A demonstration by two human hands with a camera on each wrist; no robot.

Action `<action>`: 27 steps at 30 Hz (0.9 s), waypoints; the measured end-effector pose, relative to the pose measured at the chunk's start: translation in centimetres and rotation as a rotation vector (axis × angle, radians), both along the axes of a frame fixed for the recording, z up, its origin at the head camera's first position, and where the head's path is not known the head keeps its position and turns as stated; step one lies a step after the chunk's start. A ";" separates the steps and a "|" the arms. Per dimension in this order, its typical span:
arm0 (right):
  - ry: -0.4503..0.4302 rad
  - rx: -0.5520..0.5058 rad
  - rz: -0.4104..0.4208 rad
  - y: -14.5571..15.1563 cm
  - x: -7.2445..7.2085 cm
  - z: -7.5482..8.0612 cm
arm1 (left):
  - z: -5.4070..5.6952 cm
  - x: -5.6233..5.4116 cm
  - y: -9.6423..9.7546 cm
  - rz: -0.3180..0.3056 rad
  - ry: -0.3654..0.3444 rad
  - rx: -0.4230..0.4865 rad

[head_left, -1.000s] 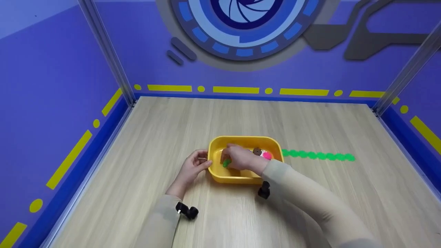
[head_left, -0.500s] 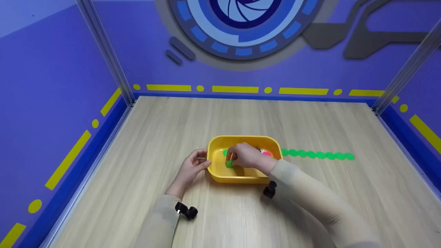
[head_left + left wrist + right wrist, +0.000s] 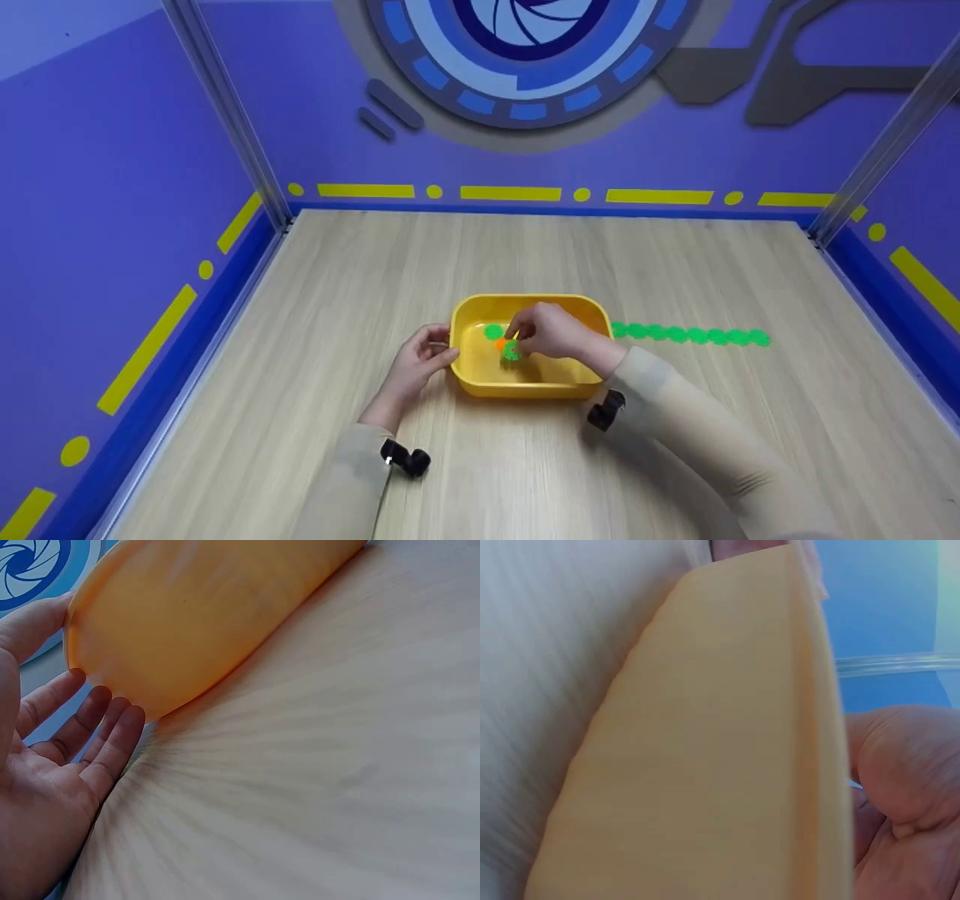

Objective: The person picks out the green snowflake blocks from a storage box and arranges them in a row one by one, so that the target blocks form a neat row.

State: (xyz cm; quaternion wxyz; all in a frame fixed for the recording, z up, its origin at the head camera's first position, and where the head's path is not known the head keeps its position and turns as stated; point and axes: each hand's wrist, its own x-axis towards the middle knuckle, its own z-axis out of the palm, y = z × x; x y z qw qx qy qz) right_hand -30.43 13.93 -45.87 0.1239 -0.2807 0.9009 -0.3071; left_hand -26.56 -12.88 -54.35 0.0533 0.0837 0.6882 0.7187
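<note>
A yellow plastic box (image 3: pixel 525 391) stands on the table in the head view. My left hand (image 3: pixel 411 367) holds its left end, thumb at the rim and fingertips (image 3: pixel 133 716) against the outer wall in the left wrist view. My right hand (image 3: pixel 559 331) reaches inside and pinches a small green notched disc (image 3: pixel 511 351) above the floor of the box. Another green disc (image 3: pixel 493 331) lies behind it at the left, with an orange piece (image 3: pixel 501 345) partly covered by the held one. In the right wrist view the near wall (image 3: pixel 697 727) hides my right fingertips.
A straight row of linked green discs (image 3: pixel 697 337) runs along the wooden table (image 3: pixel 480 480) from the right side of the box. Blue panels (image 3: pixel 525 161) with yellow markings enclose the table at the back and both sides.
My right hand has moved right and slightly up inside the box with the green disc. The other green disc and the orange piece came into view, while pink and brown pieces became hidden behind the hand.
</note>
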 end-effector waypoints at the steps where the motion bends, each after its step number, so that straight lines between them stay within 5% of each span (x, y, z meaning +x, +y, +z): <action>1: -0.021 0.000 -0.018 0.2 0.0 0.1 | 0.0 0.0 0.0 0.000 0.001 -0.001; 8: -0.137 -0.016 -0.142 1.4 0.4 1.0 | -0.1 0.1 0.0 0.004 0.002 -0.007; 27: -0.257 -0.189 -0.256 6.6 0.8 2.0 | 0.1 0.2 0.2 0.018 -0.018 0.003</action>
